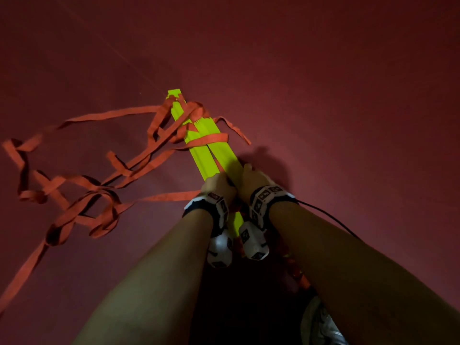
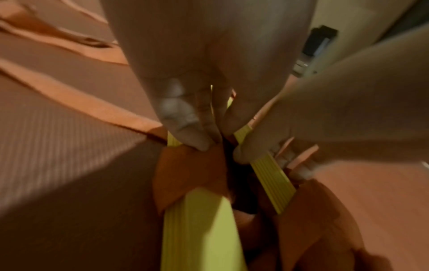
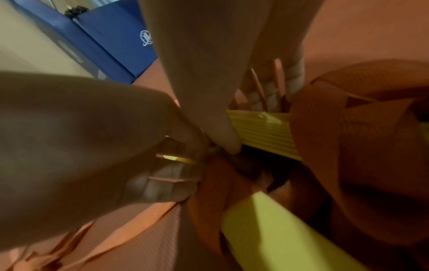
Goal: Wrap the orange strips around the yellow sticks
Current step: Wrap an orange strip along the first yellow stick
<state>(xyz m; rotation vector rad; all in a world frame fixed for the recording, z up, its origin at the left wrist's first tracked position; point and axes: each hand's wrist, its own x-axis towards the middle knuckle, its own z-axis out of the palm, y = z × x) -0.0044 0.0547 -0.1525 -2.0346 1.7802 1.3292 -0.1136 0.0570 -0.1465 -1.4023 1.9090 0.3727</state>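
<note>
Several flat yellow sticks (image 1: 206, 155) lie bundled on the floor, pointing away from me. Orange strips (image 1: 82, 185) trail in a loose tangle to their left, and one band (image 1: 211, 140) crosses the bundle near its far end. My left hand (image 1: 216, 181) grips the left stick (image 2: 197, 229), its fingertips (image 2: 192, 139) pressing an orange wrap (image 2: 190, 168) against it. A strip runs left from this hand. My right hand (image 1: 251, 176) grips the right stick (image 2: 274, 179), thumb (image 3: 223, 132) on top and fingers (image 3: 267, 91) curled behind. More orange wraps (image 3: 348, 146) cover the near ends.
A dark red ribbed mat (image 1: 323, 95) covers the floor all round. A black cable (image 1: 331, 219) runs from my right wrist. A pale shoe (image 1: 321, 324) shows at the bottom edge. Blue padding (image 3: 111, 36) stands against a wall further off.
</note>
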